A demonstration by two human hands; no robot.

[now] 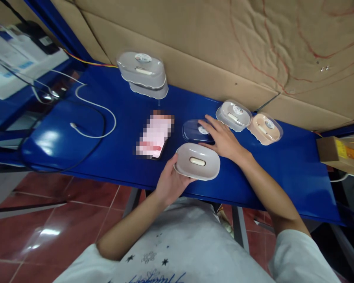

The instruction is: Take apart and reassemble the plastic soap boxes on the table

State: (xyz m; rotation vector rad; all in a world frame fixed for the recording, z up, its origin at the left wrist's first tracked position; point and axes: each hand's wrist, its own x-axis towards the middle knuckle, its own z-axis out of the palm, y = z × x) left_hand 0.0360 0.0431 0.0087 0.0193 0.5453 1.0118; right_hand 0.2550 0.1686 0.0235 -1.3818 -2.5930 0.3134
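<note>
My left hand [172, 179] holds a grey oval soap dish [184, 163] by its left and near side, fingers underneath. A pale oblong piece sits in the middle of the dish. Just beyond it is a clear plastic lid [191, 131] with a round sticker, low over the blue table. My right hand [224, 141] is around the lid's right end, thumb on the near side and fingers across the top and far side. Whether the lid is lifted off the table I cannot tell.
A lit phone [155, 137] lies left of the lid. Stacked grey lidded dishes [147, 74] stand at the back. Another grey dish [234, 115] and a beige one [265, 129] are to the right. Cables [106, 108] run across the left of the blue table [126, 169]; cardboard [188, 47] lines the back.
</note>
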